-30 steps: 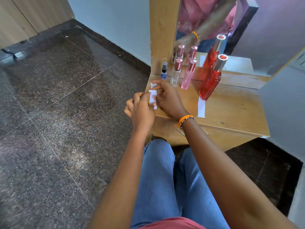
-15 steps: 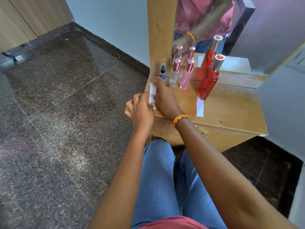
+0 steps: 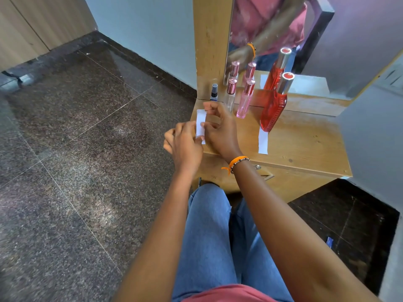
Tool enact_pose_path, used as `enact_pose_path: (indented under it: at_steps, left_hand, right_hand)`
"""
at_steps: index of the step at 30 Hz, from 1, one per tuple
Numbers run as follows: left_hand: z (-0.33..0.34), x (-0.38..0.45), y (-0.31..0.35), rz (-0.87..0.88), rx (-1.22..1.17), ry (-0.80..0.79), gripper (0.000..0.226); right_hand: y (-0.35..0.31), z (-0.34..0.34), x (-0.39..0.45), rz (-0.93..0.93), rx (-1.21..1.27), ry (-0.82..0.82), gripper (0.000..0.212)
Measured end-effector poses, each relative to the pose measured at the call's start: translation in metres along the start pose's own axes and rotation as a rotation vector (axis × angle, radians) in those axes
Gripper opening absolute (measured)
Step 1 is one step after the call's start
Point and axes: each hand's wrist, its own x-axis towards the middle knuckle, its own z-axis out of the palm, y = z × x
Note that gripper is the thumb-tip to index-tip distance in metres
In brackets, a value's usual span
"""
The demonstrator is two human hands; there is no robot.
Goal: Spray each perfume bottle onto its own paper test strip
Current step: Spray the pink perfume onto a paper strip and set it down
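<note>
**Strip in hand, bottles just beyond**

A person seated at a wooden dressing table (image 3: 305, 144) holds a white paper test strip (image 3: 200, 124) between both hands at the table's left front corner. The left hand (image 3: 185, 144) pinches the strip's near end with curled fingers; the right hand (image 3: 220, 129) pinches its right edge, forefinger reaching past the top. The strip's long axis runs away from the person, toward the row of bottles by the mirror (image 3: 272, 40). Straight beyond the strip stands the small blue spray bottle (image 3: 214, 92), then, to its right, the clear bottle with a pink cap (image 3: 230, 94), the pink bottle (image 3: 245, 101) and the tall red bottle (image 3: 274, 105). The right hand is the nearer to all four, so it looks the likelier one to pick up a bottle. A second test strip (image 3: 263, 141) lies flat on the table, its far end at the red bottle's base.

Compared with half a second ago, the strip sits a little higher, with more of it showing above the fingers, and the right forefinger has moved toward the blue bottle.
</note>
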Motion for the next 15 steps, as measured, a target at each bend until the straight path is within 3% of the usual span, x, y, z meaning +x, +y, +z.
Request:
enact_pose_path:
  at_steps: [8, 15]
  left_hand:
    - [-0.005, -0.011, 0.02, 0.085, -0.136, 0.022, 0.034]
    - [0.014, -0.034, 0.041, 0.23, 0.027, -0.17, 0.036]
  right_hand:
    - [-0.012, -0.027, -0.009, -0.044, -0.031, 0.118, 0.03]
    - [0.009, -0.076, -0.02, 0.044, -0.448, 0.077, 0.026]
